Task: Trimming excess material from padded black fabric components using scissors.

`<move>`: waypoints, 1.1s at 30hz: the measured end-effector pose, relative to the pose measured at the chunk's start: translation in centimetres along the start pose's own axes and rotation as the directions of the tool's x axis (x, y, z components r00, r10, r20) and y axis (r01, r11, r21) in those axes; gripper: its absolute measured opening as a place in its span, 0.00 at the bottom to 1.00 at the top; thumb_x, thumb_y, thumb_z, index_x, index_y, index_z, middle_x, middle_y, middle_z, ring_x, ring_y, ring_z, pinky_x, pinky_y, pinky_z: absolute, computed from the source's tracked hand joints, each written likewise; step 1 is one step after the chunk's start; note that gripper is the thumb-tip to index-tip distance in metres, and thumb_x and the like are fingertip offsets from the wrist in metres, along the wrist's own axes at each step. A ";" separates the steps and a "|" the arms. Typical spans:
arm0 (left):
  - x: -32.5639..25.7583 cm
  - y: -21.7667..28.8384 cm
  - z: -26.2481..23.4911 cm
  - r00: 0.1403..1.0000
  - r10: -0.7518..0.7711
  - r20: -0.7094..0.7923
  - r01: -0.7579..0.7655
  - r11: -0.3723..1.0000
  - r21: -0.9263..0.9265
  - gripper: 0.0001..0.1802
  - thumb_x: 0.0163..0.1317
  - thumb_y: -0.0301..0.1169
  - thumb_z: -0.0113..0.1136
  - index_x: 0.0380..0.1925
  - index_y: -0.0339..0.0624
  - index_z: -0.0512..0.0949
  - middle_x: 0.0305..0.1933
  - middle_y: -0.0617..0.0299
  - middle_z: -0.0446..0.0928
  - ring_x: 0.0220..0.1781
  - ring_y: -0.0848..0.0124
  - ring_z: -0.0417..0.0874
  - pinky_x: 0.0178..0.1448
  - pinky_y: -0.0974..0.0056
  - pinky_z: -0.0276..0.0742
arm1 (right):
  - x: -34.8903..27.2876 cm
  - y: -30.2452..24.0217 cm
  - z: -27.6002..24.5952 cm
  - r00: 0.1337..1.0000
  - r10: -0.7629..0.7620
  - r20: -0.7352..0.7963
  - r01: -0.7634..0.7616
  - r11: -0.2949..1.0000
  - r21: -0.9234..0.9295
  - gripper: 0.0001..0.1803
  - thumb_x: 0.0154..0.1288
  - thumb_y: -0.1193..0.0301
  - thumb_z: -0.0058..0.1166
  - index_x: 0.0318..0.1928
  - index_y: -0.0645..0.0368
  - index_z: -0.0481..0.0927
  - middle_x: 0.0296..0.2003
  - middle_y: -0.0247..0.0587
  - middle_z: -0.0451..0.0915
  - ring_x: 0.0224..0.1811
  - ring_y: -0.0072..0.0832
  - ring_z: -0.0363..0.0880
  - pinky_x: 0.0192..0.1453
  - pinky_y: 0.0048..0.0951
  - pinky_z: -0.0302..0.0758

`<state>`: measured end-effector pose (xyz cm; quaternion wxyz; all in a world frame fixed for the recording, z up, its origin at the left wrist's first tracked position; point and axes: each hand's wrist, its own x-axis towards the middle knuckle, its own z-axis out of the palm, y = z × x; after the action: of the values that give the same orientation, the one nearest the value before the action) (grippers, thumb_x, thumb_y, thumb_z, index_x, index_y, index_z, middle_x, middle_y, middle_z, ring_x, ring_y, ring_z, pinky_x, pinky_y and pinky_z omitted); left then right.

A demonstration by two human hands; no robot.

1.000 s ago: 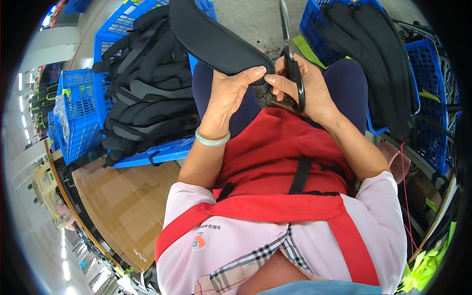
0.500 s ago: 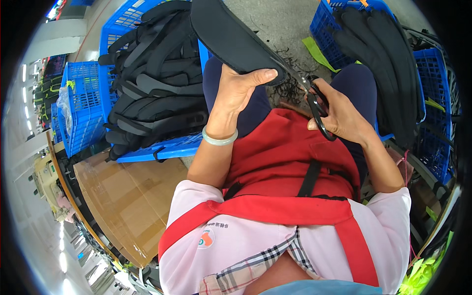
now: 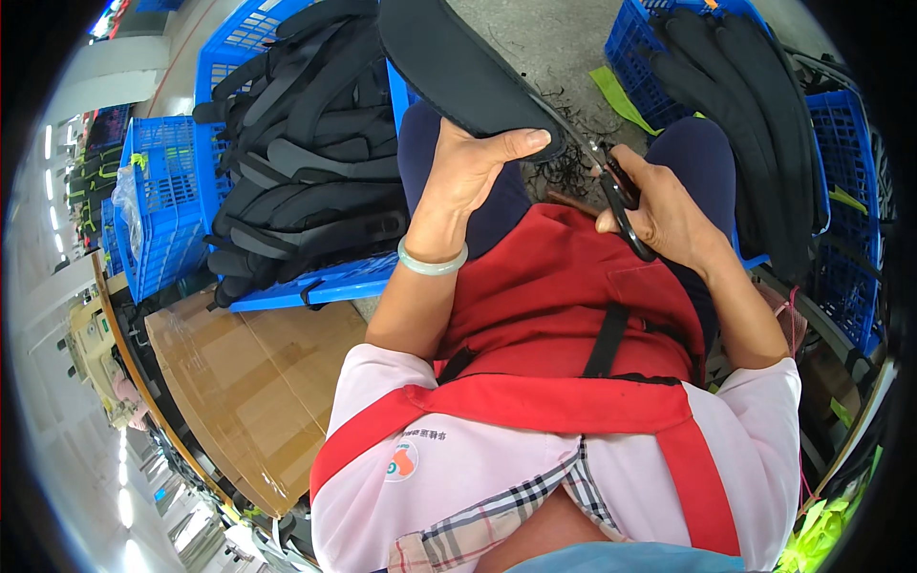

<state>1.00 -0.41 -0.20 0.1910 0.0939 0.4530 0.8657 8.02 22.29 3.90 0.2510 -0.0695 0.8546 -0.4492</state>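
Padded strap: long black padded fabric strap (image 3: 458, 67), curved, held over the person's lap; its upper end runs up out of the top of the view, its lower end sits at the left hand.
Left hand: left hand (image 3: 475, 167) closed on the strap's lower end, thumb stretched flat along the near face, fingers wrapped behind and out of sight.
Bracelet: pale green smooth bangle (image 3: 432, 260) on the left wrist.
Right hand: right hand (image 3: 661, 205) curled shut around the dark handles of a pair of metal scissors (image 3: 611, 186).
Scissors: blades point up and left, tips at the strap's lower edge beside the left thumb; whether the blades are parted cannot be told.
Thread scraps: tangle of short black thread clippings (image 3: 568, 167) on the grey floor between the knees, just below the strap end.
Apron: red cloth apron (image 3: 564, 315) with black straps covers the lap and chest, worn over a pale pink top.
Left crate: blue plastic lattice crate (image 3: 325, 282) at the person's left, piled with black padded straps (image 3: 306, 162).
Right crate: second blue plastic crate (image 3: 845, 191) at the right, more black straps draped over its rim.
Cardboard: flat brown cardboard sheet (image 3: 248, 382) lies on the floor just below the left crate.
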 end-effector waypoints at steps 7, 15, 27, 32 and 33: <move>-0.3 -0.2 -0.1 1.000 0.005 0.027 -0.008 0.993 0.116 0.14 0.52 0.13 0.64 0.39 0.35 0.80 0.39 0.57 0.83 0.41 0.68 0.85 0.50 0.63 0.82 | 0.4 -0.5 0.8 0.989 -0.085 -0.124 0.085 0.996 -0.004 0.32 0.51 0.50 0.70 0.37 0.65 0.70 0.21 0.44 0.69 0.23 0.31 0.63 0.30 0.33 0.67; -0.3 0.3 0.2 0.992 -0.043 -0.115 0.030 0.993 -0.113 0.11 0.52 0.18 0.69 0.37 0.36 0.81 0.36 0.61 0.83 0.38 0.73 0.84 0.45 0.67 0.80 | 0.2 0.7 1.2 0.988 -0.034 -0.149 0.050 0.994 0.101 0.34 0.49 0.50 0.71 0.41 0.65 0.69 0.20 0.42 0.69 0.24 0.34 0.66 0.31 0.33 0.68; -0.4 0.0 0.2 0.996 -0.030 -0.079 0.028 0.999 -0.026 0.09 0.53 0.18 0.68 0.35 0.36 0.82 0.35 0.59 0.83 0.37 0.72 0.84 0.44 0.69 0.82 | 0.2 0.1 1.2 0.995 -0.062 -0.072 0.062 0.998 -0.007 0.35 0.50 0.49 0.69 0.41 0.64 0.66 0.20 0.45 0.69 0.23 0.38 0.68 0.32 0.38 0.70; -0.5 -0.3 -0.1 0.998 -0.022 -0.067 0.018 0.999 -0.050 0.08 0.53 0.17 0.68 0.34 0.37 0.82 0.34 0.60 0.83 0.37 0.72 0.85 0.44 0.68 0.82 | 0.5 0.4 1.5 0.994 -0.027 -0.102 0.031 0.999 0.031 0.30 0.56 0.52 0.67 0.38 0.65 0.68 0.19 0.45 0.68 0.22 0.36 0.66 0.30 0.36 0.68; -0.6 -0.4 0.0 0.998 -0.026 -0.058 0.025 0.999 -0.031 0.08 0.53 0.18 0.68 0.34 0.37 0.82 0.35 0.60 0.83 0.37 0.72 0.85 0.44 0.68 0.82 | 0.5 0.3 1.5 0.993 -0.041 -0.108 0.043 0.999 0.008 0.30 0.56 0.52 0.67 0.39 0.65 0.68 0.19 0.45 0.67 0.22 0.36 0.65 0.30 0.35 0.68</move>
<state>1.60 -0.44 -0.50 0.1902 0.0599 0.4465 0.8723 8.37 21.18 2.76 0.1952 -0.0617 0.8629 -0.4620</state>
